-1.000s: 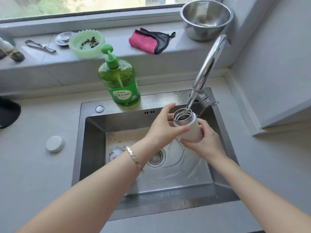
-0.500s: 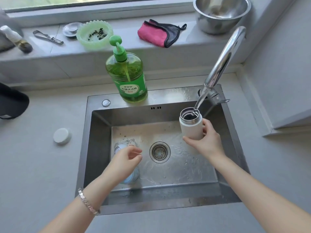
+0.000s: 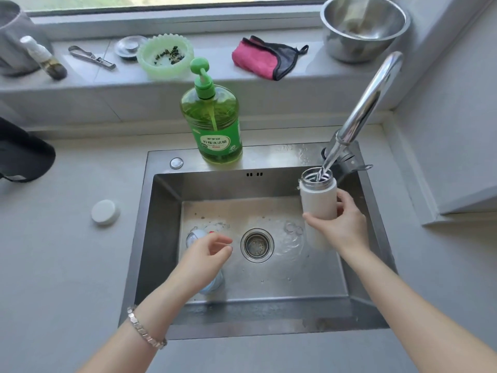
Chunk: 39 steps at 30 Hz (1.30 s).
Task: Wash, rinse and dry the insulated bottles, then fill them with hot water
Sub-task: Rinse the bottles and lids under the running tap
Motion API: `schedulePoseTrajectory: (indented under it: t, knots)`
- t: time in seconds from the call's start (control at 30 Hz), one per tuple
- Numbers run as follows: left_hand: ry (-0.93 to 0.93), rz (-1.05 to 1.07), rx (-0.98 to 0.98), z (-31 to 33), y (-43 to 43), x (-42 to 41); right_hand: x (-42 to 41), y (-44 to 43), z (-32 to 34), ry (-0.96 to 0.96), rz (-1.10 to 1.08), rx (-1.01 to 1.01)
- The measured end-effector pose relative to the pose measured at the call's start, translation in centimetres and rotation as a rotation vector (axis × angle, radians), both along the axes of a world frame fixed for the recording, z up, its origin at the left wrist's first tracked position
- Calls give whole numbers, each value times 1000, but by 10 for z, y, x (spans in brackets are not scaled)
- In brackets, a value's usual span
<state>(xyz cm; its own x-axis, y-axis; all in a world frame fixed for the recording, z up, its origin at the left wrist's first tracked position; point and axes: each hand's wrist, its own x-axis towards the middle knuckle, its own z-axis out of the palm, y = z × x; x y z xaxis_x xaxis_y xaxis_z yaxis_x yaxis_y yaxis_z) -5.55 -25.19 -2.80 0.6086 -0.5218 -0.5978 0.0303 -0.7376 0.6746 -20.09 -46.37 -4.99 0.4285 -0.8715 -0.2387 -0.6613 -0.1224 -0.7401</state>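
White insulated bottle (image 3: 318, 200), right of centre frame, over the right side of the sink (image 3: 277, 153): roughly upright, uncapped, matte white body, steel threaded neck, mouth under the faucet (image 3: 368, 98) with a water stream entering. Right hand (image 3: 340, 227) grips its lower body, fingers wrapped round. Left hand (image 3: 204, 254), lower centre, fingers loosely curled, holds nothing, above a pale blue bottle (image 3: 194, 236) lying in the basin.
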Motion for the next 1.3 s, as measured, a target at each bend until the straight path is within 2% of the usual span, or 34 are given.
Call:
schedulePoseTrajectory:
  t: [0.23,0.3,0.43,0.53,0.67,0.73,0.9,1.0,1.13,1.23,1.3]
  knots:
    - [14,52,-27,2,13,-5,-8,-2,2,16,-38,27]
    - [29,66,-35,2,19,-6,-16,-3,2,203,97,1]
    - [30,66,-50,0,36,-8,-30,7,7,795,494,-36]
    - [39,65,-38,-4,48,-14,-26,16,13,1000,674,-106]
    - [50,86,-35,-7,65,-21,-13,30,19,1016,764,-217]
    - [58,101,-35,-7,73,-20,-11,33,23,1037,770,-211]
    - [78,117,-53,-5,93,-14,-11,45,28,1200,813,-225]
    - [79,110,-70,-2,105,-9,-5,57,27,1134,807,-288]
    - [96,138,-103,2,123,1,2,74,25,1113,736,-137]
    - [118,153,-114,5,138,13,8,87,21,957,664,-114]
    - [124,143,-96,6,147,20,17,99,23,941,652,-54]
